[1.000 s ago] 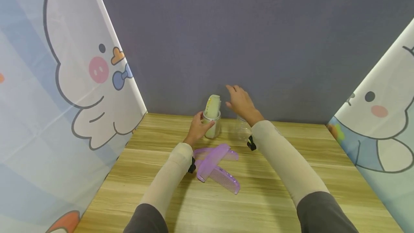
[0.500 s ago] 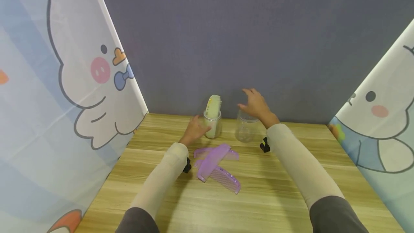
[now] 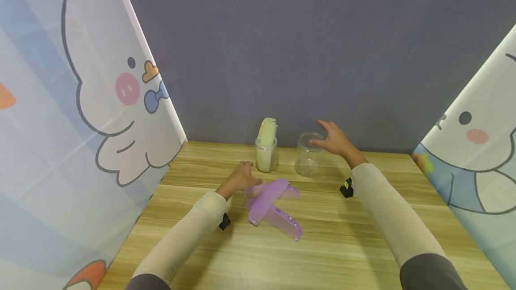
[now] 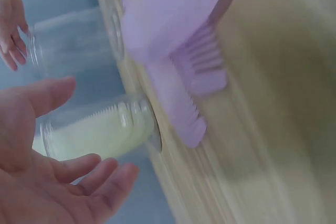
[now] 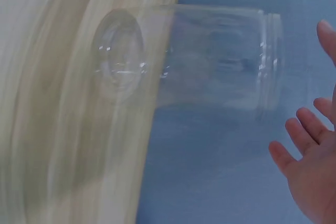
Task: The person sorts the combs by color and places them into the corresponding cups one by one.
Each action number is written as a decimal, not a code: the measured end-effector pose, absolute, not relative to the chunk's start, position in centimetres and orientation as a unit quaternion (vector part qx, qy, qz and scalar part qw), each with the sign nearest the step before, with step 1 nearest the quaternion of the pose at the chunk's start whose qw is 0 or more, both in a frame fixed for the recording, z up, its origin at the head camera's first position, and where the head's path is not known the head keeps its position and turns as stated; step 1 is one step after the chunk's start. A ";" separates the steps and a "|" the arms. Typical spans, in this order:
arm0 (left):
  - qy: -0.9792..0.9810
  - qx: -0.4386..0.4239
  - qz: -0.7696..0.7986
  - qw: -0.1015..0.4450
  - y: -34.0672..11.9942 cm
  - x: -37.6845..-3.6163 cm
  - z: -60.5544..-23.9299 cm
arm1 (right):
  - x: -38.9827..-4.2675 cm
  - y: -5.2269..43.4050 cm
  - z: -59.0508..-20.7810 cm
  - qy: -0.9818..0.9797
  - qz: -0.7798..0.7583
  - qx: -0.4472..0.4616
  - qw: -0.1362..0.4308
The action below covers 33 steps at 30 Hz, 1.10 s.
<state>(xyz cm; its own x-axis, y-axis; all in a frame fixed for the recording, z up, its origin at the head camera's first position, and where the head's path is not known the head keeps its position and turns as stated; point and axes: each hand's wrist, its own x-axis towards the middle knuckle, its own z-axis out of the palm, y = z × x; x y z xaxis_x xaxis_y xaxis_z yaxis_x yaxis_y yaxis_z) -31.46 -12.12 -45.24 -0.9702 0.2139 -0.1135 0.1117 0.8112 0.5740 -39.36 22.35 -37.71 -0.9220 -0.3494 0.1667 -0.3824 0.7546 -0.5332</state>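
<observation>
1. The left hand (image 3: 240, 178) is hovering with fingers relaxed and holding nothing, just left of the purple combs (image 3: 272, 207).
2. The right hand (image 3: 336, 141), fingers spread and loose, is hanging beside the empty clear jar (image 3: 308, 160); whether it is touching the rim is unclear.
3. The jar of pale combs (image 3: 266, 152) is standing just left of that empty clear jar.

1. A wooden table (image 3: 363, 254) with pale grain
2. A plain grey-blue wall (image 3: 306, 48) behind it
3. Cartoon-animal curtains hang on the left (image 3: 72, 102) and right (image 3: 475, 147)
</observation>
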 end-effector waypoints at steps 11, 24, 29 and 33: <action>0.940 0.114 0.297 0.126 -11.8 -27.7 -47.0 | -38.9 23.8 -40.7 -0.912 0.365 0.187 -0.012; 0.964 0.129 0.202 0.119 -9.6 -24.4 -48.1 | -38.9 24.4 -43.0 -0.897 0.412 0.160 -0.020; 0.972 0.115 0.177 0.106 -9.1 -23.6 -48.6 | -39.1 24.3 -43.5 -0.896 0.418 0.151 -0.013; 0.974 0.096 0.177 0.099 -8.9 -23.4 -48.8 | -39.2 24.1 -43.9 -0.894 0.425 0.142 -0.008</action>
<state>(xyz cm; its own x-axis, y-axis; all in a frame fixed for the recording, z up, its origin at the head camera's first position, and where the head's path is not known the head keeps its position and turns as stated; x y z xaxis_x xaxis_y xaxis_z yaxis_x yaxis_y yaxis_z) -23.36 -8.90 -48.83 -0.9618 0.2229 -0.1587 0.1527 0.9185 0.3648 -39.21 24.10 -43.90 -0.9597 -0.2606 0.1056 -0.2465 0.5990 -0.7619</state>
